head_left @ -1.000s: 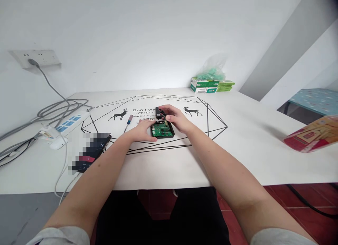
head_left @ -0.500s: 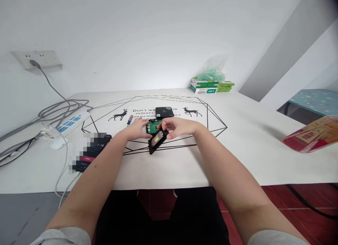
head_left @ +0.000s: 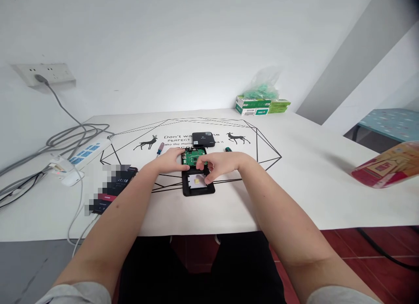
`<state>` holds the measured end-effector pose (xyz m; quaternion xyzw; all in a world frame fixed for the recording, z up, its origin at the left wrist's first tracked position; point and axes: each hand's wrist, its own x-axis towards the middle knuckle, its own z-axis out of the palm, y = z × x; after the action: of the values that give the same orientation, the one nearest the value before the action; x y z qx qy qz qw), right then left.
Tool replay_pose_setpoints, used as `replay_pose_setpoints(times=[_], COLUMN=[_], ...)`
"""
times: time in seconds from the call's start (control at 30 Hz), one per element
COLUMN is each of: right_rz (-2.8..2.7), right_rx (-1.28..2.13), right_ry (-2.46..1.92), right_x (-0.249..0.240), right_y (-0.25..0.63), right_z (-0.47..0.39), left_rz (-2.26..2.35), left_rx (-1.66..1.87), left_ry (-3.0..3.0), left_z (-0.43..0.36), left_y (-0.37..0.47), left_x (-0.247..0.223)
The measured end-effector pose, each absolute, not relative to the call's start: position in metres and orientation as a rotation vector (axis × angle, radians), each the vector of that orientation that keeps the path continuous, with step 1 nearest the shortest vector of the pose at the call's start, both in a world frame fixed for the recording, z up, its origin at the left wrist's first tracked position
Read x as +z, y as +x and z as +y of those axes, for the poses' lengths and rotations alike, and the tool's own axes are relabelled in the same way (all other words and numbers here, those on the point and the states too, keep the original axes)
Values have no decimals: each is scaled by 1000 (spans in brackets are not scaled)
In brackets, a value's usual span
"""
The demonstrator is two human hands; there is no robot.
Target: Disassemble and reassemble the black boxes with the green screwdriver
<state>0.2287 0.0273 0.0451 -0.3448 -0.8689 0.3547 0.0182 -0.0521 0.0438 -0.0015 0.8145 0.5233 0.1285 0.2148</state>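
Note:
A green circuit board (head_left: 193,156) in a black case lies at the middle of the table. My left hand (head_left: 172,160) grips the left edge of this case, thumb at its near edge. Just in front lies a black cover (head_left: 198,191) with a silvery plate and a small yellowish pad inside. My right hand (head_left: 218,165) hovers over the right side of board and cover, thumb and fingers apart and curved, with nothing seen between them. Behind the board sits a closed black box (head_left: 203,139).
A screwdriver (head_left: 160,149) lies left of the board, and a dark green handle (head_left: 228,150) behind my right hand. A phone (head_left: 118,186), power strip (head_left: 90,153) and cables are left. Green boxes (head_left: 253,104) stand at the back; a red-yellow package (head_left: 388,166) is right.
The black cover has gone from tilted in my right hand to flat on the table in front of the board. My right hand has let go of it and its fingers have opened.

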Motion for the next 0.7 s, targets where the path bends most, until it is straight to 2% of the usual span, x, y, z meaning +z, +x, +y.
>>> replay_pose_setpoints(times=[0.27, 0.53, 0.7], right_rz=[-2500, -2571, -2565], right_rx=[484, 433, 543], right_ry=[-1063, -1162, -1195], right_x=[16, 8, 11], right_y=[200, 188, 190], right_z=[38, 37, 37], left_rz=[1333, 1180, 1162], left_rx=[376, 361, 333], left_ry=[2325, 2387, 2401], left_z=[36, 21, 13], left_y=[-39, -24, -17], left_x=[2, 13, 19])
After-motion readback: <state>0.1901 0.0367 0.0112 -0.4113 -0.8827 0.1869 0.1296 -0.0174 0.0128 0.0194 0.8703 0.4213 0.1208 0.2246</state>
